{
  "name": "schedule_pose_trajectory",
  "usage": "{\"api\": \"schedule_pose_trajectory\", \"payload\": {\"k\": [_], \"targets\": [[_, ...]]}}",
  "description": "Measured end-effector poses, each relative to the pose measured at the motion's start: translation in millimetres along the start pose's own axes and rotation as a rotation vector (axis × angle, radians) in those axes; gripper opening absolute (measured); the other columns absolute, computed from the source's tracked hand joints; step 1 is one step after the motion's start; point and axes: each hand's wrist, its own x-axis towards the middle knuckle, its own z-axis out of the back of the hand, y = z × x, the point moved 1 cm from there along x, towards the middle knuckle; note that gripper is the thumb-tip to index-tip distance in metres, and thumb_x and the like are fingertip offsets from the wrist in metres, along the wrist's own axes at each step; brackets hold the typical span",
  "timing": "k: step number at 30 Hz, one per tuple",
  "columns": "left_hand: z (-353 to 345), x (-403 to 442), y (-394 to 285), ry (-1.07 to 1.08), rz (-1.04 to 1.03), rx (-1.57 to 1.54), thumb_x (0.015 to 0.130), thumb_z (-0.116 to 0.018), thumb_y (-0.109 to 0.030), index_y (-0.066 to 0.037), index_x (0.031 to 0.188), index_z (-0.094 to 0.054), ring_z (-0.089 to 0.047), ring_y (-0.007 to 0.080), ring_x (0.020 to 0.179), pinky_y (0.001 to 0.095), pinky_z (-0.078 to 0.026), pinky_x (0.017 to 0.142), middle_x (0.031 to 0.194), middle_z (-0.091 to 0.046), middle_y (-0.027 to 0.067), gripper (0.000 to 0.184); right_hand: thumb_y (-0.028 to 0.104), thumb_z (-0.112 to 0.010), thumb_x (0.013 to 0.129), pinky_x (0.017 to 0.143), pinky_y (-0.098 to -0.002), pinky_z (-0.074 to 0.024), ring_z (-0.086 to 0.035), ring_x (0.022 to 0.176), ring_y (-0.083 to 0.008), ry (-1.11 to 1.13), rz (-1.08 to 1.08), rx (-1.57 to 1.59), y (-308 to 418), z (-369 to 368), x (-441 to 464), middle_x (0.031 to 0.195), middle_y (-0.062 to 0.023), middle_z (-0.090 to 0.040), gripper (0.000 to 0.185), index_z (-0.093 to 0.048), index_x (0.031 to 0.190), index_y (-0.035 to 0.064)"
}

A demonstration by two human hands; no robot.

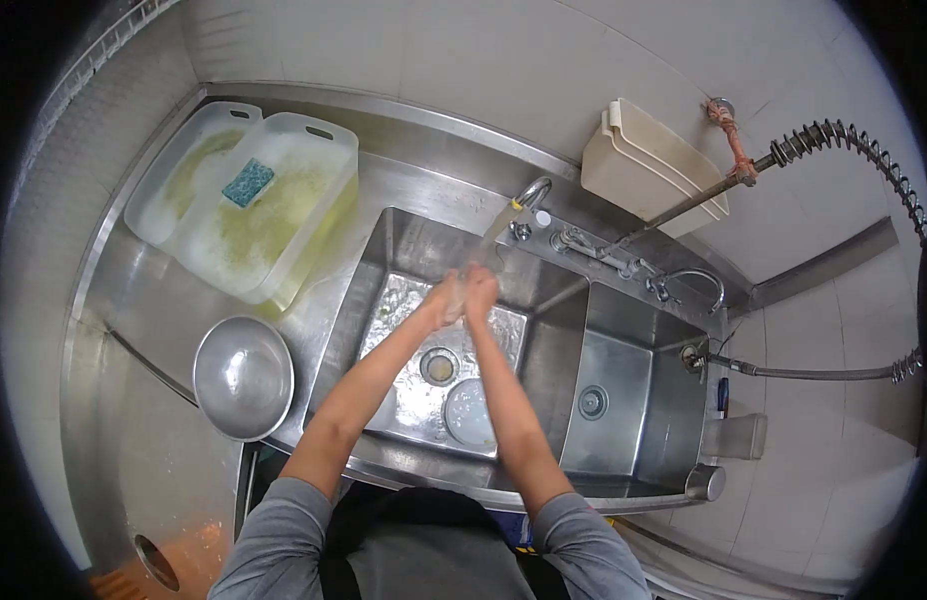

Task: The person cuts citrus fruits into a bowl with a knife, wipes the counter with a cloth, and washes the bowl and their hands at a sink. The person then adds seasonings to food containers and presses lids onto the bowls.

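Observation:
Over the large left sink basin (384, 262), my left hand (445, 301) and my right hand (480, 291) are close together, side by side, under the tap. The tap (532, 192), with a yellowish end, stands at the basin's back edge. Both hands look closed, but blur and small size hide whatever may be between them. Below them, a round whitish dish (470, 412) lies on the wet basin floor beside the drain (440, 367).
Soapy tubs (314, 215) with a blue-green sponge (249, 183) stand at the left. A metal bowl (244, 378) sits near the front edge. Right are a second basin (614, 355), a beige bin (644, 170) and a coiled spray hose (834, 135).

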Motion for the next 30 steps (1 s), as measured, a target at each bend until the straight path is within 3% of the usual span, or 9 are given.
{"api": "schedule_pose_trajectory", "payload": {"k": [1, 5, 7, 11, 16, 20, 22, 25, 30], "targets": [[-60, -74, -37, -0.118, 0.037, 0.223, 0.090, -0.043, -0.040, -0.004, 0.104, -0.056, -0.055, 0.0145, 0.064, 0.0304, -0.046, 0.055, 0.083, -0.060, 0.0073, 0.042, 0.038, -0.052, 0.083, 0.067, -0.0387, -0.0446, -0.061, 0.075, -0.0309, -0.039, 0.077, -0.030, -10, 7, 15, 0.079, -0.0196, -0.062, 0.036, -0.063, 0.079, 0.0039], [-74, -42, -63, -0.057, -0.173, 0.326, 0.083, -0.052, -0.041, -0.008, 0.096, -0.059, -0.059, 0.0141, 0.077, 0.0331, -0.047, 0.069, 0.086, -0.062, 0.0024, 0.036, 0.038, -0.053, 0.085, 0.075, -0.0320, -0.0423, -0.059, 0.087, -0.0244, -0.197, 0.153, -0.308, -31, 25, 50, 0.098, -0.0150, -0.062, 0.037, -0.063, 0.085, 0.0019], [-51, 15, -64, 0.135, -0.308, 0.305, 0.082, -0.057, -0.032, -0.008, 0.096, -0.061, -0.060, 0.0150, 0.080, 0.0329, -0.046, 0.069, 0.085, -0.063, 0.0036, 0.028, 0.037, -0.053, 0.086, 0.078, -0.0294, -0.0402, -0.056, 0.089, -0.0198, 0.138, -0.016, 0.172, -39, 31, 64, 0.099, -0.0121, -0.060, 0.037, -0.063, 0.086, 0.0017], [-71, 25, -65, -0.207, -0.478, 0.865, 0.074, -0.065, -0.026, -0.005, 0.095, -0.059, -0.060, 0.0202, 0.079, 0.0356, -0.046, 0.070, 0.084, -0.063, 0.0090, 0.030, 0.037, -0.054, 0.086, 0.073, -0.0285, -0.0392, -0.050, 0.081, -0.0097, 0.346, -0.146, 0.785, -42, 33, 55, 0.082, -0.0011, -0.061, 0.036, -0.065, 0.091, 0.0037], [-80, 4, -83, -0.438, -0.513, 1.027, 0.067, -0.069, -0.035, -0.003, 0.092, -0.060, -0.061, 0.0318, 0.085, 0.0365, -0.046, 0.074, 0.088, -0.063, 0.0166, 0.042, 0.028, -0.059, 0.083, 0.070, -0.0244, -0.0395, -0.049, 0.077, -0.0074, 0.239, 0.021, 0.486, -78, 40, 74, 0.083, -0.0005, -0.061, 0.027, -0.065, 0.091, 0.0032], [-38, 45, -65, -0.108, -0.718, 1.365, 0.063, -0.074, -0.023, -0.001, 0.091, -0.061, -0.060, 0.0235, 0.078, 0.0328, -0.046, 0.074, 0.083, -0.063, 0.0115, 0.038, 0.018, -0.061, 0.080, 0.063, -0.0238, -0.0405, -0.052, 0.072, -0.0079, 0.314, 0.227, 0.458, -27, 46, 61, 0.076, -0.0029, -0.061, 0.017, -0.065, 0.081, 0.0011], [-50, 16, -89, 0.299, -0.724, 1.664, 0.060, -0.075, -0.024, -0.001, 0.094, -0.062, -0.061, 0.0241, 0.077, 0.0324, -0.047, 0.073, 0.082, -0.064, 0.0122, 0.043, 0.017, -0.062, 0.079, 0.060, -0.0231, -0.0399, -0.051, 0.068, -0.0069, 0.468, 0.352, 0.401, -22, 33, 65, 0.073, -0.0026, -0.061, 0.017, -0.065, 0.077, 0.0002], [-22, 47, -85, 0.135, -0.479, 1.167, 0.059, -0.074, -0.024, -0.005, 0.092, -0.065, -0.062, 0.0250, 0.074, 0.0339, -0.048, 0.070, 0.079, -0.064, 0.0128, 0.039, 0.015, -0.062, 0.078, 0.057, -0.0226, -0.0406, -0.051, 0.062, -0.0067, 0.504, 0.260, 0.335, -4, 33, 63, 0.068, -0.0018, -0.060, 0.016, -0.065, 0.073, 0.0001], [-56, -13, -102, -0.116, -0.443, 1.498, 0.064, -0.069, -0.024, -0.002, 0.080, -0.066, -0.059, 0.0167, 0.069, 0.0309, -0.047, 0.063, 0.072, -0.064, 0.0046, 0.027, 0.019, -0.062, 0.080, 0.055, -0.0230, -0.0415, -0.050, 0.056, -0.0079, 0.414, 0.242, 0.462, 2, 18, 61, 0.065, -0.0007, -0.059, 0.018, -0.065, 0.075, 0.0017]]}}
